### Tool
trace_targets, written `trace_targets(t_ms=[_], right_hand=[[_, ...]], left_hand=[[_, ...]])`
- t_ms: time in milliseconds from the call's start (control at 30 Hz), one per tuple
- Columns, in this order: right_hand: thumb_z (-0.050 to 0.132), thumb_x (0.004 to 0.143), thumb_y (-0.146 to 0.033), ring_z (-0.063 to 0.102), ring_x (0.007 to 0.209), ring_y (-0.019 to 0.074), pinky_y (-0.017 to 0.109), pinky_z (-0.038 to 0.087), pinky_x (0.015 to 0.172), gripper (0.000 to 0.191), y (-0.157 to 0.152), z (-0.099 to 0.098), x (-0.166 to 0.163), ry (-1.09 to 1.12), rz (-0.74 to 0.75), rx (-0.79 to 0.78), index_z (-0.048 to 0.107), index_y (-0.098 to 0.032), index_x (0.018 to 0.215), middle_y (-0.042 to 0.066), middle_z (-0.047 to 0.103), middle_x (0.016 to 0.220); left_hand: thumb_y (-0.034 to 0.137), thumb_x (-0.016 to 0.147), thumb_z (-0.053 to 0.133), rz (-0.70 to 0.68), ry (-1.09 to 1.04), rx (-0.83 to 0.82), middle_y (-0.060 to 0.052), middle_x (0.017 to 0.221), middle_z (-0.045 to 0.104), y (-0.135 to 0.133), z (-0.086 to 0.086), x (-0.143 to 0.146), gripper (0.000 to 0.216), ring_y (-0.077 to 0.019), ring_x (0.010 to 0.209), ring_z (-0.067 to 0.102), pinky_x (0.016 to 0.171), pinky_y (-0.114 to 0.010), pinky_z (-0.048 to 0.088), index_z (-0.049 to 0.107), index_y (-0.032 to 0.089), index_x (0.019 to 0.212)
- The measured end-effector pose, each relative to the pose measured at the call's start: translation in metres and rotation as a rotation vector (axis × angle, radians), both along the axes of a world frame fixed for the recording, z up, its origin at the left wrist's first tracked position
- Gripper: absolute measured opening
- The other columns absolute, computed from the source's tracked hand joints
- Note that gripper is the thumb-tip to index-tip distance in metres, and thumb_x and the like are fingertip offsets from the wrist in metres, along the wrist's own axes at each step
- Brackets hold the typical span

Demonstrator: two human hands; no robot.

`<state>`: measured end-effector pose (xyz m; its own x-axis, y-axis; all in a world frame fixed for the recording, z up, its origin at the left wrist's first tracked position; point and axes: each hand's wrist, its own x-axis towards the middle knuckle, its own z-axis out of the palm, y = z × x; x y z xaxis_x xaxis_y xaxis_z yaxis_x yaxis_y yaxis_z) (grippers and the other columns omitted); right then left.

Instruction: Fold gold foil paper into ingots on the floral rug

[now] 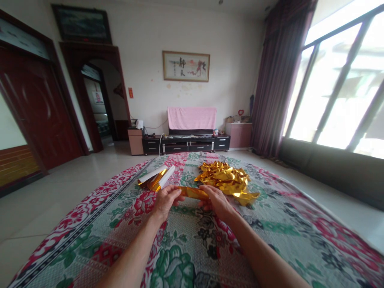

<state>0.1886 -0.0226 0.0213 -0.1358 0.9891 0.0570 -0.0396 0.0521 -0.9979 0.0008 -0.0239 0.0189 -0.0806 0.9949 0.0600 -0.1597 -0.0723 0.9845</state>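
My left hand [167,200] and my right hand [216,201] are both closed on a rolled strip of gold foil paper [193,193], one hand at each end, just above a floral cloth [195,240]. Behind my right hand lies a pile of folded gold foil pieces [225,179]. Beyond my left hand lie a few unfolded gold foil sheets [156,178], white on the back and curling up.
The floral cloth covers the surface in front of me. Beyond it stand a low dark TV cabinet [186,143] with a pink cloth over the screen, a dark wooden door [39,108] on the left and a large window with a curtain [279,80] on the right.
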Motion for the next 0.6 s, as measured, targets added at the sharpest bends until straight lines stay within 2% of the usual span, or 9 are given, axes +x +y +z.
trace_targets(t_ms=[133,300,433,600], right_hand=[[0.054,0.076,-0.049,0.059,0.060,0.0120,0.020,0.040,0.044,0.035,0.0009,-0.0018,0.0006,0.074,0.039,-0.006,0.058,-0.020,0.097,0.003,0.064,0.089],[0.056,0.075,-0.045,0.058,0.063,0.0105,0.019,0.041,0.048,0.036,-0.0002,-0.0029,0.0022,0.075,0.066,0.061,0.057,-0.019,0.100,0.004,0.063,0.094],[0.061,0.069,-0.033,0.056,0.067,0.0103,0.018,0.042,0.053,0.036,-0.0007,-0.0025,0.0018,0.075,0.077,0.064,0.057,-0.019,0.102,0.001,0.063,0.091],[0.058,0.059,-0.018,0.051,0.061,0.0084,0.017,0.039,0.050,0.039,0.0025,-0.0040,-0.0039,0.077,0.051,0.088,0.057,-0.019,0.098,-0.003,0.062,0.080]], left_hand=[[0.030,0.062,0.068,-0.011,-0.016,-0.010,-0.005,0.072,0.067,-0.0001,-0.0003,-0.0006,0.031,-0.0147,0.063,0.065,0.046,-0.016,0.043,0.057,0.013,0.085],[0.039,0.064,0.068,-0.033,0.013,-0.005,-0.003,0.072,0.066,0.0003,0.0009,-0.0010,0.035,-0.0133,0.060,0.063,0.046,-0.017,0.042,0.059,0.014,0.086],[0.037,0.064,0.067,-0.046,0.040,-0.001,0.000,0.071,0.064,-0.0007,0.0016,-0.0007,0.036,-0.0103,0.056,0.060,0.046,-0.016,0.041,0.059,0.014,0.090],[0.031,0.064,0.065,-0.023,0.085,0.050,0.003,0.070,0.061,-0.0001,0.0007,-0.0001,0.035,-0.0072,0.055,0.054,0.044,-0.015,0.039,0.060,0.016,0.096]])
